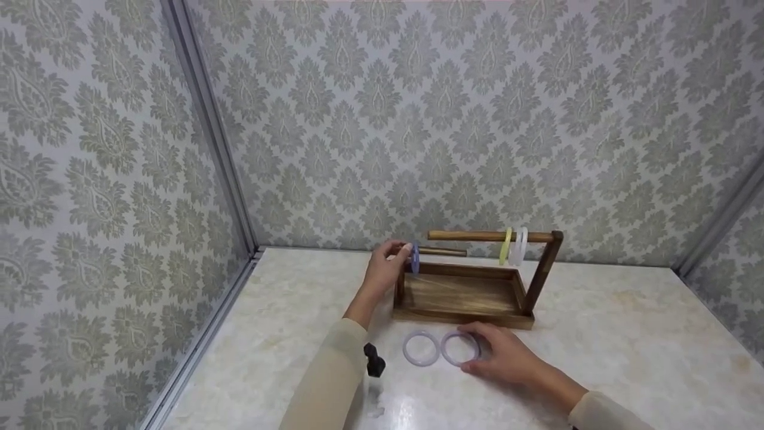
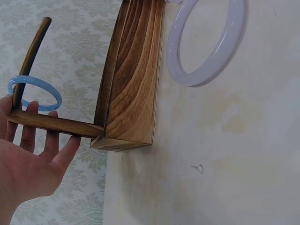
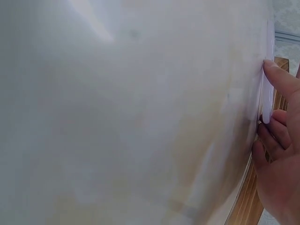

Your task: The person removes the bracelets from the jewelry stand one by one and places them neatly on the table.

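Observation:
My left hand (image 1: 385,269) is at the left post of a wooden bangle stand (image 1: 462,322), its fingers behind the post. Its thumb and finger pinch a blue bangle (image 1: 415,258), which encircles the stand's lower bar (image 2: 33,51) near the post. On the table in front of the stand, my right hand (image 1: 501,355) grips the right-hand lilac bangle (image 1: 444,357) between thumb and fingers. This bangle appears edge-on in the right wrist view. Beside it lies another lilac bangle (image 1: 407,353), flat. The fingertips behind the left post are partly hidden in the head view.
From the upper bar (image 1: 465,236) hang a yellow bangle (image 1: 505,246) and white bangles (image 1: 523,246). The stand's base is a shallow tray with raised edges. Patterned walls (image 1: 382,119) border the marbled table (image 1: 627,334) at the back and sides.

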The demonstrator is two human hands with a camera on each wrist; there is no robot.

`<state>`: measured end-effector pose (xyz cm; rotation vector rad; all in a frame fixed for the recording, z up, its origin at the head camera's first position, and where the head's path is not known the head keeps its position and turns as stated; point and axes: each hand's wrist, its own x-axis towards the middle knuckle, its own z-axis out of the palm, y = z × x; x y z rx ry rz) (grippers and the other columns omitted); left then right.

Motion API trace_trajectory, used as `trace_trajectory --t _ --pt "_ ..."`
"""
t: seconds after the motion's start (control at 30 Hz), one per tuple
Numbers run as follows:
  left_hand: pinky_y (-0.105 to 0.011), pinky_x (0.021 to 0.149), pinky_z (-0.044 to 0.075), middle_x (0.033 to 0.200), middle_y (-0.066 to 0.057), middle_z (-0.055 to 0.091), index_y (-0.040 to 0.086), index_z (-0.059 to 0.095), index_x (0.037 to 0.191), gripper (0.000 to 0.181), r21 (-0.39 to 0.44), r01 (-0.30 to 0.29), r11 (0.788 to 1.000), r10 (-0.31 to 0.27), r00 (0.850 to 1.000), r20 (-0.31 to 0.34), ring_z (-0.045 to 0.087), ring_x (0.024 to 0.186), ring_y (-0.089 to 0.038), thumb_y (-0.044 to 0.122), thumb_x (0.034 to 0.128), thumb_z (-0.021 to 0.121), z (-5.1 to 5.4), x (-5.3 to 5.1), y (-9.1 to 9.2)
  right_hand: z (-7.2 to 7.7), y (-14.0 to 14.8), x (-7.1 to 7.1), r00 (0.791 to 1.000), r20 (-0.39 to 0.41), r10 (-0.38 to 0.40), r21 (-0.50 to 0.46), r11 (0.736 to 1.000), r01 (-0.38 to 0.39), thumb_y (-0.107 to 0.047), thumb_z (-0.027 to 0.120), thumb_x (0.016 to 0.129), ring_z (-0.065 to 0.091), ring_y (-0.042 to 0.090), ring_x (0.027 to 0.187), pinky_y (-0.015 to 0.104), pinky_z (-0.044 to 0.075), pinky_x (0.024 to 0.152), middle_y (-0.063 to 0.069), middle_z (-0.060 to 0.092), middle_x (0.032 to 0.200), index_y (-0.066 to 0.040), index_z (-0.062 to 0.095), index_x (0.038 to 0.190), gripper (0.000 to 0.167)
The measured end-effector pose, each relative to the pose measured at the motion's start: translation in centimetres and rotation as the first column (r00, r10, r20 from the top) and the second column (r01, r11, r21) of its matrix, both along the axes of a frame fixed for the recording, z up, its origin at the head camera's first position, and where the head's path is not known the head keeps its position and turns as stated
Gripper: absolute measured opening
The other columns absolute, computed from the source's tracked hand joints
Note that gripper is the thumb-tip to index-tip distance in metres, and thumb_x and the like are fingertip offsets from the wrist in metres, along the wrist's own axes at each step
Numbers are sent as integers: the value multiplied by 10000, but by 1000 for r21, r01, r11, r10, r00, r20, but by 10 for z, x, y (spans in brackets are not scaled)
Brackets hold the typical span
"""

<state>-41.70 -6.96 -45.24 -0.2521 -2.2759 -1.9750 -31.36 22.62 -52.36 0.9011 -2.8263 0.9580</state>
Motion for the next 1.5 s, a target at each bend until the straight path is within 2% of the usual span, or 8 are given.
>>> trace_trajectory --t 0.27,0.57,0.8,1.17,1.33,1.5 --pt "-412 964 536 1177 -73 685 118 704 1255 320 5 -11 1000 11 1000 -17 696 1150 -303 378 1087 623 5 0 -2 4 -1 -2 1000 -16 6 1 1000 -6 -493 902 829 647 226 1226 502 508 1045 -5 699 1320 -151 667 1394 701" --pt "-411 956 536 1184 -89 687 109 704 1264 341 0 3 1000 -3 1000 -24 686 1145 -310 388 1087 621 1 0 -2 3 -2 1 1000 10 1 5 1000 -1 -450 912 827 638 217 1242 483 497 1062 8 695 1340 -153 662 1407 698" --pt "-412 960 526 1179 -88 692 105 705 1273 318 -5 -21 1000 21 1000 -19 657 1202 -389 352 1092 618 1 0 -3 4 -3 -1 999 10 49 14 999 -49 -458 885 860 631 267 1267 496 493 1065 47 679 1368 -103 638 1427 713" --pt "-416 951 523 1184 -66 684 127 713 1244 321 -25 -14 1000 13 1000 -23 670 1144 -284 391 1086 619 -1 0 1 4 0 3 999 34 18 17 1000 -19 -472 889 852 622 268 1278 525 486 1068 47 668 1380 -114 638 1430 725" --pt "-398 933 523 1166 -70 681 112 714 1244 317 -15 -22 1000 21 1000 -19 667 1162 -333 372 1084 628 -3 0 0 9 -4 3 998 49 26 41 999 -28 -485 892 844 621 297 1282 546 482 1069 73 669 1385 -95 630 1437 757" --pt "-396 925 541 1164 -78 685 102 711 1249 314 -11 -13 1000 13 1000 -23 692 1124 -297 358 1088 627 -1 -1 0 20 -7 -1 996 64 55 63 996 -59 -448 879 872 621 322 1282 570 475 1076 98 675 1369 -38 626 1419 728"
